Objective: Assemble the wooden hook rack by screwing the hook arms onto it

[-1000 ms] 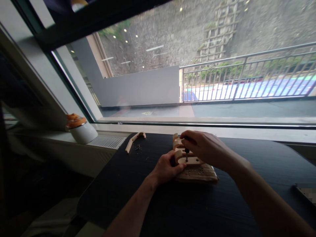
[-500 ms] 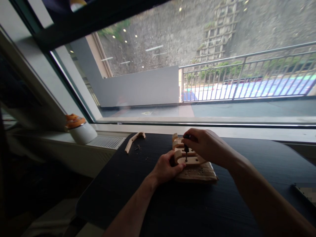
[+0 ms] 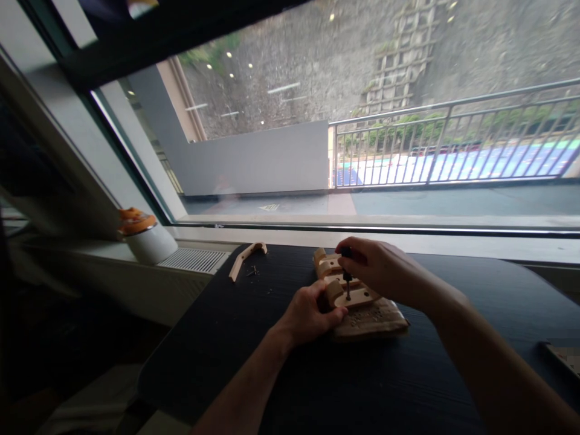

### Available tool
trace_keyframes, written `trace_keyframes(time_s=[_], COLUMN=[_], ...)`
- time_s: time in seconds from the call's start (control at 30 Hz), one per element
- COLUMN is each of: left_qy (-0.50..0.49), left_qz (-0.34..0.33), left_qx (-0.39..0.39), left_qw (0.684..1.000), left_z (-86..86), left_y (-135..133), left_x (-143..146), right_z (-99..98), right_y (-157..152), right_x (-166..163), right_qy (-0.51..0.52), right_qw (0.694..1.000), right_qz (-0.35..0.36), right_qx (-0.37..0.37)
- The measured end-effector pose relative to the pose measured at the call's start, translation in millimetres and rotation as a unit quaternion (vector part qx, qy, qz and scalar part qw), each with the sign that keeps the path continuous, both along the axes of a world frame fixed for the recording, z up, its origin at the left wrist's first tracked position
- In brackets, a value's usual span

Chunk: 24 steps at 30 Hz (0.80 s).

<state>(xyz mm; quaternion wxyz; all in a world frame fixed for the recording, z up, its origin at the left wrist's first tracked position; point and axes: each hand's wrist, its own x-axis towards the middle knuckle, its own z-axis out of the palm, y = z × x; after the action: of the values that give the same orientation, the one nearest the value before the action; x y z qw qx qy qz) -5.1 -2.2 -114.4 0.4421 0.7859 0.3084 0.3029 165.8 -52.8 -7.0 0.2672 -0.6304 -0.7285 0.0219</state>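
Observation:
A light wooden assembly [image 3: 362, 311] of slotted curved pieces on a flat perforated board lies on the black table [image 3: 317, 386]. My left hand [image 3: 310, 314] is closed on its left end, gripping a rounded wooden piece. My right hand [image 3: 385, 269] is closed round the dark handle of a small screwdriver [image 3: 347, 275], which stands upright with its tip in a slot of the front piece.
A loose curved wooden piece [image 3: 244, 258] and a few small screws [image 3: 252, 271] lie at the table's far left. A white pot with an orange lid [image 3: 145, 235] stands on the window sill beside a vent grille. A flat object [image 3: 564, 356] lies at the right edge.
The wooden assembly has turned slightly, its right end shifting right. Both hands keep their grip, and the screwdriver stays upright in the slot.

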Motion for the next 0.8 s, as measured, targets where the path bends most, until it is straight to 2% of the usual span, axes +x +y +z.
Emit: trace_keyframes(time_s=[0.17, 0.5, 0.6, 0.7, 0.8], left_qy=[0.01, 0.009, 0.007, 0.01, 0.007], left_qz=[-0.002, 0.013, 0.012, 0.004, 0.004], left_qx=[0.01, 0.01, 0.017, 0.03, 0.031], left_qw=[1.0, 1.0, 1.0, 0.999, 0.999], left_z=[2.8, 1.2, 2.1, 3.3, 2.7], left_y=[-0.8, -1.2, -1.6, -1.8, -1.4], left_x=[-2.0, -0.8, -0.8, -1.5, -1.6], right_z=[6.4, -0.3, -0.9, 10.8, 32.3], right_y=[-3.8, 2.3, -0.5, -3.6, -6.4], right_x=[6.4, 1.5, -3.8, -7.0, -9.3], right_qy=[-0.008, -0.032, -0.045, -0.116, -0.213], right_qw=[0.999, 0.997, 0.996, 0.992, 0.973], right_qz=[0.037, -0.07, -0.075, -0.036, 0.006], right_qx=[0.001, -0.001, -0.006, -0.03, -0.083])
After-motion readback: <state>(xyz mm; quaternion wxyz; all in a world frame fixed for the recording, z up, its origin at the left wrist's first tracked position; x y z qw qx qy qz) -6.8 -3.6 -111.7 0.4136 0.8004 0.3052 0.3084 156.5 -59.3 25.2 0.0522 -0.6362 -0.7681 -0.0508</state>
